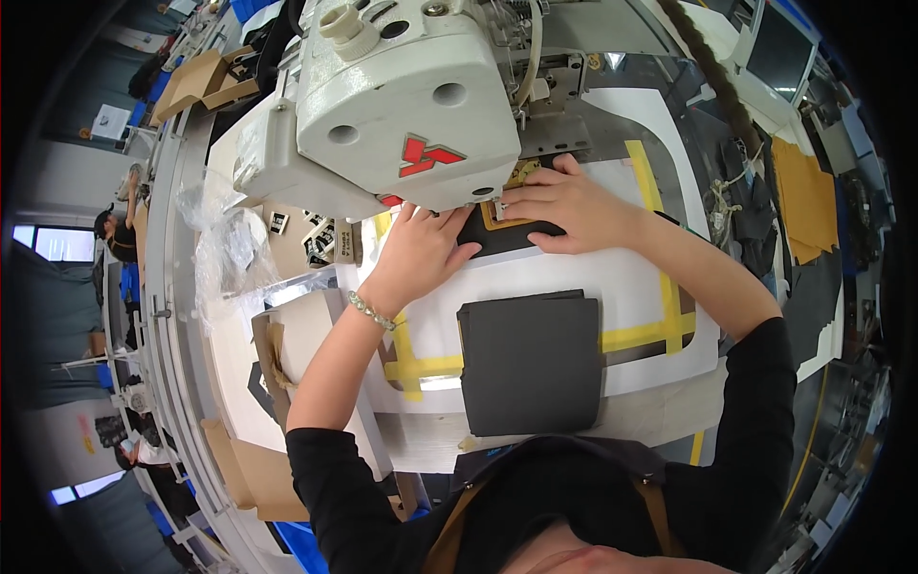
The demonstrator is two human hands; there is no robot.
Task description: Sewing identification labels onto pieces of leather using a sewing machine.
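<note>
A white sewing machine (pixel 392 86) overhangs the work. Beneath its head lies a black piece (pixel 483 242) with a tan rectangular frame (pixel 497 224) on it, partly hidden. My left hand (pixel 421 247), open, rests with its fingertips at the black piece's left end, under the machine. My right hand (pixel 569 209) is open too, its spread fingers lying over the frame and the piece's right part. Below both hands, a stack of dark grey square sheets (pixel 529 364) lies on a white template sheet (pixel 631 287) edged with yellow tape (pixel 669 297).
At left are crumpled clear plastic (pixel 220 258), small metal plates (pixel 320 239) and cardboard boxes (pixel 249 459). Orange sheets (pixel 803 196), dark scraps and a monitor (pixel 784 53) are at right. Two other people (pixel 124 230) (pixel 153 450) are at the far left.
</note>
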